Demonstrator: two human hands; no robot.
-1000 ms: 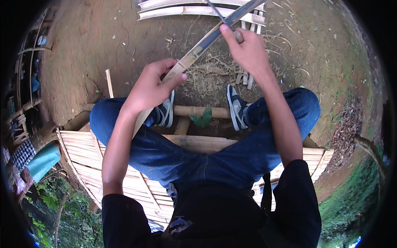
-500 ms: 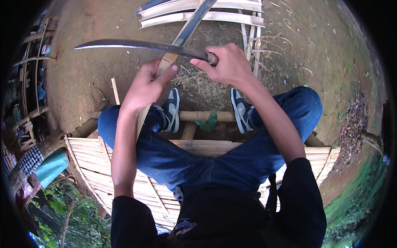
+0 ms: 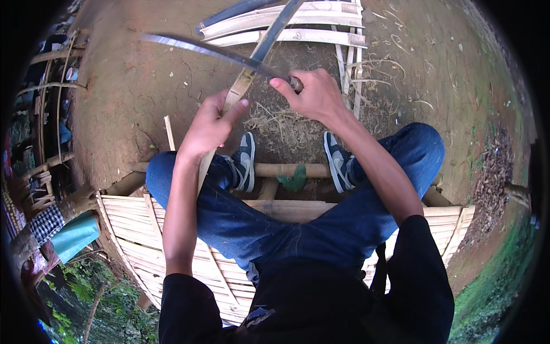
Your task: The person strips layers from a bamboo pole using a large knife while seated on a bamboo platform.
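Note:
My left hand [image 3: 207, 125] is closed round a long bamboo strip [image 3: 240, 86], thumb laid along its edge. The strip slants from beside my left forearm up and away to the right; its far part is dark, its near part pale. In my right hand [image 3: 318, 96] is the dark handle of a machete [image 3: 220, 53], my thumb pressed toward the blade's base. The long curved blade crosses the strip just beyond my left hand and points to the far left. Its tip is smeared by motion.
I sit on a bamboo slat bench [image 3: 132, 229]. Split bamboo pieces [image 3: 292, 39] lie on the ground ahead, with thin shavings [image 3: 286, 123] near my shoes [image 3: 246, 163]. A green leaf [image 3: 293, 179] rests by a bamboo crossbar [image 3: 309, 170]. Cloths [image 3: 74, 235] hang at the left.
The machete's tip has swung farther away, so the blade slants more. Its handle and my right hand have shifted slightly. The whole view has drifted a little, with the strip still in my left hand.

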